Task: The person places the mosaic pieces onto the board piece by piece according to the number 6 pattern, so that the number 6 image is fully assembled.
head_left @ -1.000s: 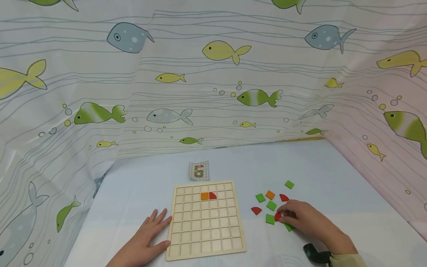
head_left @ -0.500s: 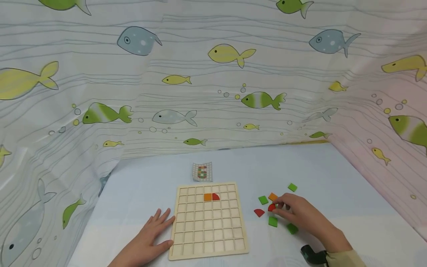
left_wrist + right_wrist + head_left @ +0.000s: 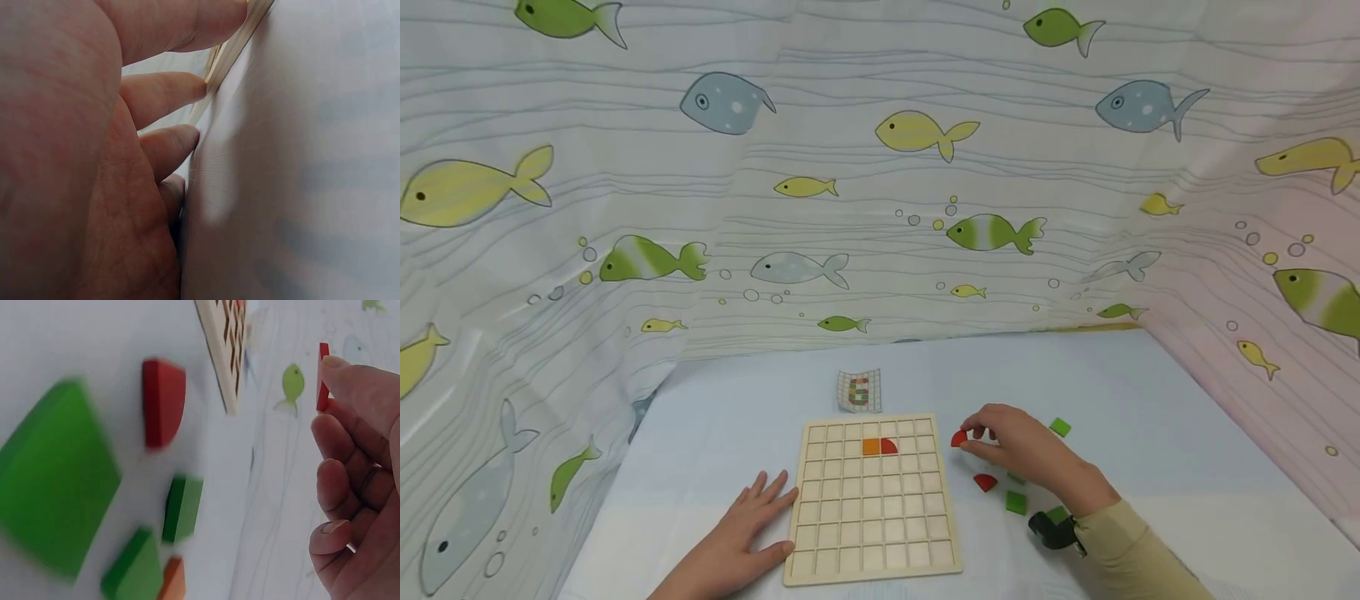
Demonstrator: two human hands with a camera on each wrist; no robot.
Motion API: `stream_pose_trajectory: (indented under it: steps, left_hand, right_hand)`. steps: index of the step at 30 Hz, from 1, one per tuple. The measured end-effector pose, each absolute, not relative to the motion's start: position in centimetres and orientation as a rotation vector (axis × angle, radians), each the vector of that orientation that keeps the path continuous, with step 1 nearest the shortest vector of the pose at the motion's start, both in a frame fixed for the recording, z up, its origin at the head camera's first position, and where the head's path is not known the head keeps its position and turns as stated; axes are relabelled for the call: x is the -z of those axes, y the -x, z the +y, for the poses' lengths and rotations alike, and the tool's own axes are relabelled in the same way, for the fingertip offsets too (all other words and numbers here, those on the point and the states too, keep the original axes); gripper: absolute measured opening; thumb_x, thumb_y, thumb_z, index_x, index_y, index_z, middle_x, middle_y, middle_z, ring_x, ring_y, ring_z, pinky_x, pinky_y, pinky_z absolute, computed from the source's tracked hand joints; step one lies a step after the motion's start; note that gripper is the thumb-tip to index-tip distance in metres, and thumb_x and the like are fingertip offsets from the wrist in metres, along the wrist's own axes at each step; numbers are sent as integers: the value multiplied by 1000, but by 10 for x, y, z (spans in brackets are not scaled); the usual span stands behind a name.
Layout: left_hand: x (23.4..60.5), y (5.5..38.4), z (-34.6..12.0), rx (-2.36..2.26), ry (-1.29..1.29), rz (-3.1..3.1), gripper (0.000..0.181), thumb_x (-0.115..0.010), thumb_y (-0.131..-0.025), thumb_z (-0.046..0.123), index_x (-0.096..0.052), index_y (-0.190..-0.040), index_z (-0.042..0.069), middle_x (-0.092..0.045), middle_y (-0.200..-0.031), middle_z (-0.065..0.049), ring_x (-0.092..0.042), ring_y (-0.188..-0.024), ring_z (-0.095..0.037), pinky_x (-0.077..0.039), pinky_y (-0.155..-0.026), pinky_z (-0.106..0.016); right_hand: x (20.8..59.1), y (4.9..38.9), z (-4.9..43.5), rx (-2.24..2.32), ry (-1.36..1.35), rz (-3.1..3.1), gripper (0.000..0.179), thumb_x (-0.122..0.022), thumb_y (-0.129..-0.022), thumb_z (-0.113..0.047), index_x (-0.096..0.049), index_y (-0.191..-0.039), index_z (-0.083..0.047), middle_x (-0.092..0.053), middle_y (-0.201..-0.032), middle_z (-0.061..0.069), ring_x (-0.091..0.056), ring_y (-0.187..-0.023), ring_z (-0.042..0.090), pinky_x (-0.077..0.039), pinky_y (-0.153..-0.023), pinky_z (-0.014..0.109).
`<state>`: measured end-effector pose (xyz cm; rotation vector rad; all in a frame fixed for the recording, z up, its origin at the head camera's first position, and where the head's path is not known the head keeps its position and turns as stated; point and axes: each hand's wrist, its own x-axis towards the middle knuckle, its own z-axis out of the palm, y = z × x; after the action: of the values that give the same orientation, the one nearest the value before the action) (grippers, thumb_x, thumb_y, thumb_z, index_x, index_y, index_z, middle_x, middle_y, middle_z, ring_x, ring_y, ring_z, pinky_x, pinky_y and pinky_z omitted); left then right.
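Observation:
My right hand (image 3: 1026,446) pinches a red quarter-circle tile (image 3: 958,439) between thumb and finger, just right of the board's upper right edge. In the right wrist view this held tile (image 3: 323,378) stands edge-on, raised off the table. The wooden grid board (image 3: 850,508) lies before me; an orange square tile (image 3: 871,447) and a red quarter-circle tile (image 3: 889,447) sit side by side in its second row. My left hand (image 3: 741,533) lies with spread fingers at the board's left edge. The left wrist view shows fingertips (image 3: 197,87) against that edge.
Right of the board lie another red quarter-circle tile (image 3: 985,482) and several green tiles (image 3: 1017,502), partly behind my right arm. An orange tile (image 3: 175,581) shows in the right wrist view. A small pattern card (image 3: 859,392) lies beyond the board. Fish-print cloth (image 3: 850,200) surrounds the table.
My right hand has picked up the red quarter-circle tile from among the loose tiles and moved it left and away from me, towards the board. My left hand stays at the board's edge.

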<state>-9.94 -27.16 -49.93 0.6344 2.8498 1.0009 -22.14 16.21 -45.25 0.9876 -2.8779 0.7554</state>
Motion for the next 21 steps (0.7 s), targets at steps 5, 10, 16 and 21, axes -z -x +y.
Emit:
stream_pose_trajectory:
  steps: [5,10,16,21]
  left_hand:
    - [500,99,-271,-984,-661,2877,62,-65,-94,44,-52,-145,10,-35,-155,-16,-19,-142,-51,8,-107,-6]
    - [500,99,-271,-979,-665,2880,62,-64,-94,44,-52,-145,9,-35,-155,-17,-18,-142,-50,8,-107,-6]
    - [500,98,-272,-966,-664,2904,62,-65,-93,43,-53,-144,10,-36,-155,-16,-20,-141,-51,7,-108,-7]
    - [500,97,-273,-970,-664,2897,62,-65,-94,43,-53,-144,9,-36,-155,-17,-20,-141,-51,7,-108,-7]
  right_hand:
    - [452,231,135,-748,-1042,-2893,19,-74,-90,-31,-72,-107,-22,-58,-90,-18,-53,-78,4,-49,-68,24]
    - [453,239,109,-760,-1020,-2929,22,-75,-90,-34,-72,-107,-20,-58,-89,-17,-55,-80,7,-49,-68,25]
    - [451,246,78,-776,-1032,-2959,25,-74,-89,-36,-73,-106,-17,-59,-89,-14,-57,-81,11,-50,-69,25]
    - [454,249,58,-746,-1060,-2974,22,-73,-90,-35,-74,-102,-17,-58,-86,-14,-54,-78,8,-49,-68,24]
